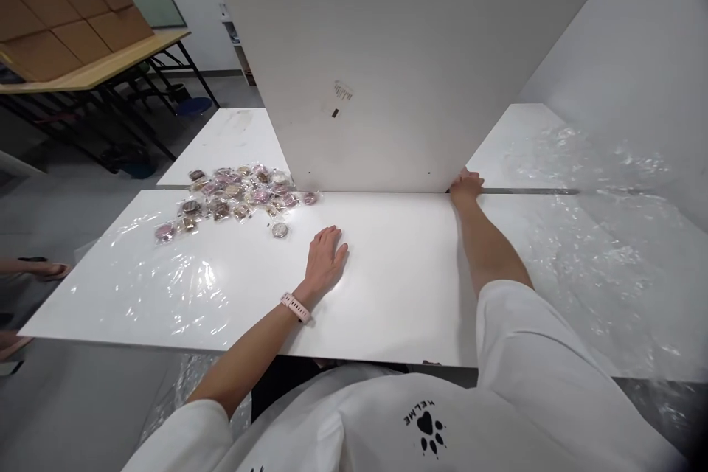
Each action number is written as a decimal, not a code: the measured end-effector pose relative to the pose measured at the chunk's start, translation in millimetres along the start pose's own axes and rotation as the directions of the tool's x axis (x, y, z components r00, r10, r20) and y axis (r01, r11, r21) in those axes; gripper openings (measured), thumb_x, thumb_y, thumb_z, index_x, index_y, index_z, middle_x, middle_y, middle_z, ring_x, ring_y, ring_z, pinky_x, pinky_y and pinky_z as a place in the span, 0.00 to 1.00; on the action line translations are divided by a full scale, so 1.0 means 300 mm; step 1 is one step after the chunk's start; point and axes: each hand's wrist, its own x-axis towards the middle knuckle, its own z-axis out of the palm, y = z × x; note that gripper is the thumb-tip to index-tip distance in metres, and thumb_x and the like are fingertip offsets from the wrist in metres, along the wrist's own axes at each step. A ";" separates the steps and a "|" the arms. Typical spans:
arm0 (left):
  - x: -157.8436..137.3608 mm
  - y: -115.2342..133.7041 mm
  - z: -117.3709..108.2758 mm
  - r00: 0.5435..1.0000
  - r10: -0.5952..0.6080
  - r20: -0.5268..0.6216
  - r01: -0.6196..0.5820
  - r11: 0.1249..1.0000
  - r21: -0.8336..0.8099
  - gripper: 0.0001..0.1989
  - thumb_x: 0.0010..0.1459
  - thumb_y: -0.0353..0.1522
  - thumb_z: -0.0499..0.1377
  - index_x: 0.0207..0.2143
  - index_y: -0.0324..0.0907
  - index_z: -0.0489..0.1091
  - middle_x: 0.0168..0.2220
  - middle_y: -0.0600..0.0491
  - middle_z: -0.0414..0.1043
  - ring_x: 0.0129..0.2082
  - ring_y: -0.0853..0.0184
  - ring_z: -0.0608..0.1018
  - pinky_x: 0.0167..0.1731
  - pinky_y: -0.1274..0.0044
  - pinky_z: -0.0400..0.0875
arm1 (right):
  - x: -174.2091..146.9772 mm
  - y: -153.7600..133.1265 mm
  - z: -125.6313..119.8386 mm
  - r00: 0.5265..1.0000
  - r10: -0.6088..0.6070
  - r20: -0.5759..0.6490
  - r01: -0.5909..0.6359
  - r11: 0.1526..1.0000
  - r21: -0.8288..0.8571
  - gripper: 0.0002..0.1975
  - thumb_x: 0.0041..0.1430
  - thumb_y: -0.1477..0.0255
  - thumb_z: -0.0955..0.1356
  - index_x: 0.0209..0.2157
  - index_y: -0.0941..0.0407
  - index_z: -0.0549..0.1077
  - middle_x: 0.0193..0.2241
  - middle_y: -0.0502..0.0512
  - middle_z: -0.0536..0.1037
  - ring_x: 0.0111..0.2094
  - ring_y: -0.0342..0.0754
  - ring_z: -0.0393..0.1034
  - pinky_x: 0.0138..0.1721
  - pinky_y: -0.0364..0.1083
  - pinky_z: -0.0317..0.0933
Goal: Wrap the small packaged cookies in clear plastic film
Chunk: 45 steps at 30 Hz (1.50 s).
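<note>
My left hand (pixel 326 259), with a pink watch band (pixel 296 307) at its wrist, lies on the white table (pixel 381 280), holding nothing, its thumb apart from the fingers. Up and left of it sits a round, light, clear-wrapped piece (pixel 279 230). Beyond that is a loose heap of small clear-wrapped pieces (pixel 232 190), pink, brown and tan. My right hand (pixel 467 182) reaches to the lower right corner of the upright white panel (pixel 387 133). Its fingers look curled and are partly hidden, so what they hold, if anything, does not show.
Clear plastic film (pixel 597 251) covers the table on the right, and more film (pixel 182 287) lies at the left. A narrow gap runs across the table at the panel's foot. Brown cartons (pixel 71 22) stand on a wooden table (pixel 138 51). Another person's foot (pixel 52 270) shows at far left.
</note>
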 end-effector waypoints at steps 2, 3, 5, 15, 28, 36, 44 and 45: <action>0.000 0.001 -0.002 1.000 -0.003 0.005 0.003 1.000 0.003 0.20 0.68 0.41 0.49 0.58 0.43 0.65 0.62 0.46 0.66 0.64 0.56 0.64 0.62 0.58 0.61 | -0.036 -0.032 0.027 0.989 0.120 -0.086 -0.120 0.993 0.000 0.30 0.70 0.59 0.49 0.58 0.64 0.65 0.55 0.75 0.63 0.57 0.66 0.55 0.51 0.69 0.49; 0.000 0.001 -0.003 1.000 -0.003 0.007 0.003 1.000 0.004 0.20 0.68 0.41 0.49 0.57 0.43 0.65 0.62 0.46 0.66 0.64 0.56 0.64 0.62 0.58 0.61 | -0.066 -0.050 0.030 0.971 0.180 -0.154 -0.181 0.983 0.009 0.29 0.70 0.59 0.50 0.58 0.62 0.66 0.57 0.75 0.61 0.58 0.67 0.53 0.52 0.70 0.48; 0.000 0.002 -0.004 1.000 -0.003 0.004 0.003 1.000 0.000 0.20 0.68 0.40 0.49 0.57 0.43 0.65 0.62 0.46 0.66 0.64 0.56 0.64 0.62 0.58 0.60 | -0.153 -0.080 0.013 0.949 0.188 -0.254 -0.195 0.981 -0.005 0.27 0.70 0.60 0.51 0.59 0.60 0.65 0.61 0.74 0.58 0.61 0.67 0.48 0.54 0.71 0.44; 0.001 0.019 -0.013 1.000 -0.002 0.003 0.003 0.995 -0.097 0.18 0.64 0.35 0.52 0.55 0.42 0.67 0.61 0.44 0.66 0.65 0.53 0.62 0.64 0.56 0.57 | -0.791 0.038 -0.303 0.921 0.352 -0.167 -0.390 0.838 -0.382 0.28 0.64 0.64 0.58 0.62 0.62 0.64 0.65 0.73 0.59 0.66 0.68 0.49 0.60 0.71 0.46; -0.223 0.143 -0.201 0.996 0.069 -0.051 -0.082 0.939 -0.333 0.17 0.67 0.37 0.54 0.57 0.46 0.65 0.59 0.45 0.68 0.62 0.58 0.67 0.60 0.61 0.63 | -1.192 -0.769 -0.332 0.460 -0.462 0.758 0.200 0.886 0.419 0.27 0.69 0.56 0.59 0.66 0.46 0.62 0.68 0.54 0.58 0.68 0.56 0.52 0.65 0.58 0.51; -0.216 0.111 -0.151 0.999 0.024 -0.034 -0.025 0.999 -0.046 0.22 0.67 0.39 0.53 0.61 0.42 0.60 0.63 0.39 0.61 0.63 0.51 0.64 0.57 0.59 0.65 | -0.874 -0.564 -0.323 0.995 0.098 -0.003 -0.098 0.995 0.004 0.34 0.63 0.50 0.64 0.63 0.54 0.63 0.60 0.65 0.67 0.62 0.65 0.58 0.60 0.69 0.52; -0.070 0.018 -0.161 0.941 -0.335 0.060 0.337 0.940 -0.044 0.07 0.65 0.35 0.53 0.38 0.45 0.70 0.29 0.53 0.74 0.31 0.63 0.76 0.30 0.74 0.64 | -0.881 -0.318 -0.245 0.939 0.337 -0.068 -0.318 0.926 0.203 0.28 0.62 0.56 0.62 0.58 0.56 0.70 0.32 0.54 0.74 0.32 0.49 0.69 0.41 0.51 0.67; -0.090 -0.006 -0.182 0.929 -0.369 -0.013 0.367 0.928 -0.065 0.08 0.66 0.36 0.52 0.38 0.45 0.69 0.28 0.54 0.73 0.29 0.64 0.75 0.29 0.74 0.63 | -0.898 -0.290 -0.266 0.921 0.359 -0.154 -0.329 0.925 0.189 0.27 0.62 0.57 0.62 0.57 0.57 0.71 0.31 0.53 0.73 0.32 0.49 0.69 0.41 0.51 0.66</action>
